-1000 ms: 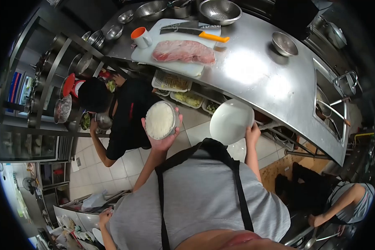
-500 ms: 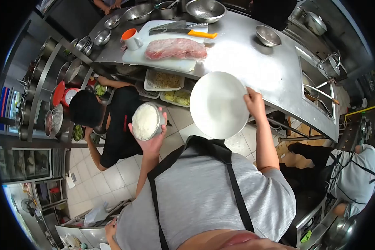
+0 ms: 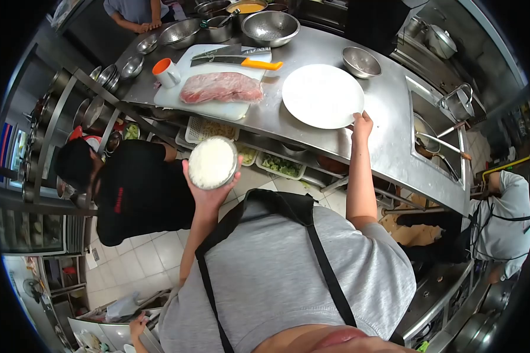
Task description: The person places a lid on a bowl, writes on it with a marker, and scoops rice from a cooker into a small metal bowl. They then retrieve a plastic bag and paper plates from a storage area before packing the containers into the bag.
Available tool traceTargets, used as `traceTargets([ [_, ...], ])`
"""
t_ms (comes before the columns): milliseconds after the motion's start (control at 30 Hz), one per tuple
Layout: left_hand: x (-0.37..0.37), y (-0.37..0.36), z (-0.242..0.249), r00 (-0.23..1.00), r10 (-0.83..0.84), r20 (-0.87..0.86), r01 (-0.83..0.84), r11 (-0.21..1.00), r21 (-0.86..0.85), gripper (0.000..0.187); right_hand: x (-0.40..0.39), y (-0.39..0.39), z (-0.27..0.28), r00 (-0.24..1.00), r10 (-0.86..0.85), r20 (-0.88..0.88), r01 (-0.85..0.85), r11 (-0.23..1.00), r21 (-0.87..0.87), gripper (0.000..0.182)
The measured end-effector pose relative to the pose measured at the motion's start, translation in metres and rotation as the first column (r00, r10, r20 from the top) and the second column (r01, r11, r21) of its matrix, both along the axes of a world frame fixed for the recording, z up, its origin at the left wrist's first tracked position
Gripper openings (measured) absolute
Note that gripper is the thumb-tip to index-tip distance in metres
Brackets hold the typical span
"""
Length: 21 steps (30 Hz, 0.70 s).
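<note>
A metal bowl filled with white rice (image 3: 212,163) rests in my left hand (image 3: 208,197), whose fingers and thumb wrap round it from below. With its fingers closed on the right rim, my right hand (image 3: 362,125) holds a large white plate (image 3: 323,96), which is over the steel table. To the left of the plate, a slab of raw meat (image 3: 221,87) lies on a white cutting board (image 3: 171,97). Behind the meat is a knife with an orange handle (image 3: 262,63), and an orange-lined white cup (image 3: 166,73) stands at the board's left.
The steel table (image 3: 277,120) bears several metal bowls, one (image 3: 361,62) behind the plate. A sink (image 3: 415,97) is at the right. A person in black (image 3: 144,188) bends at the left; another in white (image 3: 494,229) is at the right. Food trays (image 3: 281,166) sit under the table.
The plate in my right hand has moved forward over the table. The rice bowl is still in my left hand. The person in black has shifted left, and the view has moved.
</note>
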<state>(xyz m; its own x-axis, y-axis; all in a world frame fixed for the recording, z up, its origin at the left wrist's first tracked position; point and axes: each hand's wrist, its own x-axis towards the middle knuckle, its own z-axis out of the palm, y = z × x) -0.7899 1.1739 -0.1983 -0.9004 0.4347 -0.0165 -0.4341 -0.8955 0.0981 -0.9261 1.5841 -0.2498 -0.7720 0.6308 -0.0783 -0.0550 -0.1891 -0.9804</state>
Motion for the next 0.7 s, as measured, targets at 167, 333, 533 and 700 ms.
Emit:
traceTargets([
  [167,-0.052,0.056,0.014,0.996,-0.037,-0.084,0.024,0.990,-0.141,0.093,-0.038,0.020,-0.022,0.998,0.055,-0.007,-0.056,0.998,-0.038,0.029],
  [333,-0.134,0.116,0.025,0.998,-0.026,-0.060,-0.013,0.826,-0.564,0.066,-0.088,0.080,-0.070,0.955,0.050,0.293,-0.243,0.699,0.672,0.041],
  [533,-0.236,0.232,0.002,0.731,-0.349,-0.587,-0.682,-0.338,-0.649,0.086,-0.067,0.054,0.037,0.999,0.039,0.024,-0.044,0.669,0.742,0.048],
  [700,-0.241,0.285,-0.043,0.676,-0.663,-0.322,-0.736,-0.591,-0.331,0.093,-0.098,0.048,0.039,0.962,0.265,0.071,-0.210,0.544,0.813,0.035],
])
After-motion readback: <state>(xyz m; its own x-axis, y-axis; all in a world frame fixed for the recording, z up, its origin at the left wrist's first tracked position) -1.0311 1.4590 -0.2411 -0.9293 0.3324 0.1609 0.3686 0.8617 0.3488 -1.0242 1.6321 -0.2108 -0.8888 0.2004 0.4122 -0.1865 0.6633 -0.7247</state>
